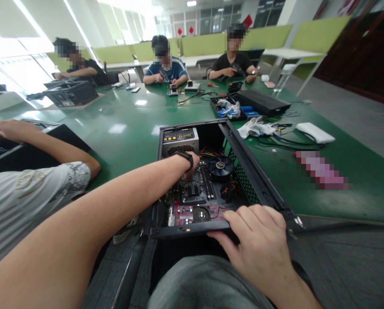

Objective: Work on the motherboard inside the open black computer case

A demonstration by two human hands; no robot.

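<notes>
An open black computer case (266, 189) lies on its side, its near edge jutting over the table edge toward my lap. My right hand (256, 231) is closed on that near rim, thumb below and fingers on top. Wearing a dark wristband, my left hand (193, 159) reaches down into the case over the motherboard (208, 184), near the power supply (181, 139). Its fingers are mostly hidden, so whether they hold anything does not show. A round black fan (220, 166) sits right of it. At the near side is a red graphics card (184, 214).
On the green table (124, 113) lie white gloves (256, 128), cables, a white box (316, 133), a pink blurred item (321, 169) and a tray of tools (227, 107). A co-worker's arm (63, 150) rests close at left beside another case. Several people sit opposite.
</notes>
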